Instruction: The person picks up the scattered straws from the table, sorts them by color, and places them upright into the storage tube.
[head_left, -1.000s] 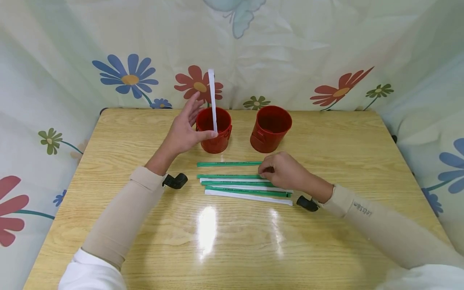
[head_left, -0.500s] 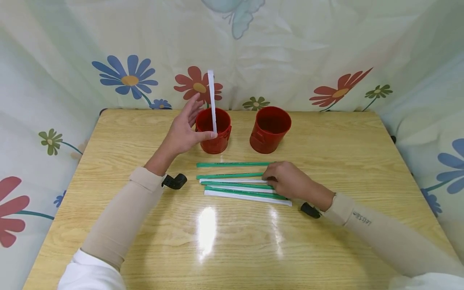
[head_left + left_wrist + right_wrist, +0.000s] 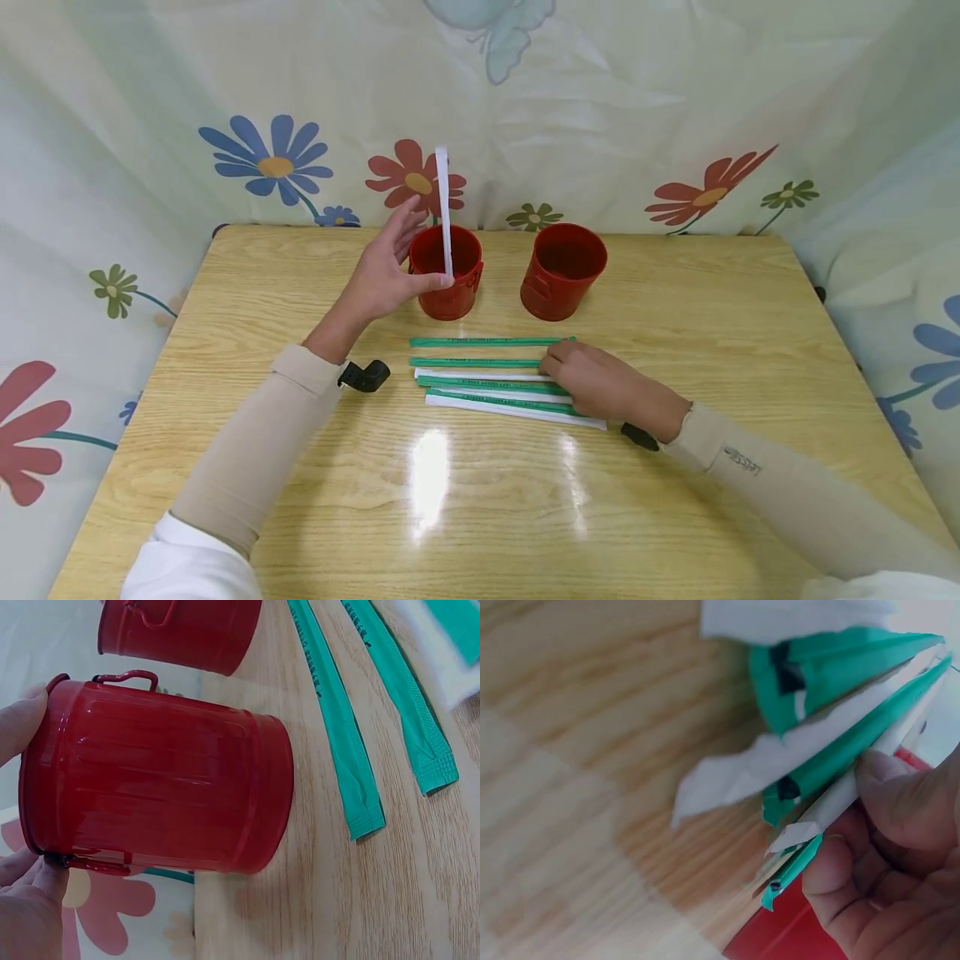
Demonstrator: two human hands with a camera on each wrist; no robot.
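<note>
My left hand (image 3: 378,275) grips the rim of the left red bucket (image 3: 444,302), thumb on the near side and fingers round the far left. A white paper-wrapped straw (image 3: 444,200) stands in that bucket, rising above the rim. My right hand (image 3: 600,379) is over the right ends of several wrapped straws lying in a row on the table. In the right wrist view, its thumb and finger pinch a white wrapped straw (image 3: 836,801), with a green wrapped straw (image 3: 799,870) right beside the fingertips. Other green and white straws lie alongside.
A second red bucket (image 3: 551,296) stands to the right of the first. One green wrapped straw (image 3: 480,342) lies apart, nearest the buckets. The wooden table (image 3: 495,500) ends at a flower-printed curtain (image 3: 600,108) behind and at both sides.
My right hand has shifted slightly right and toward me along the straw ends, uncovering the far green straw's right end. My left hand stays on the bucket.
</note>
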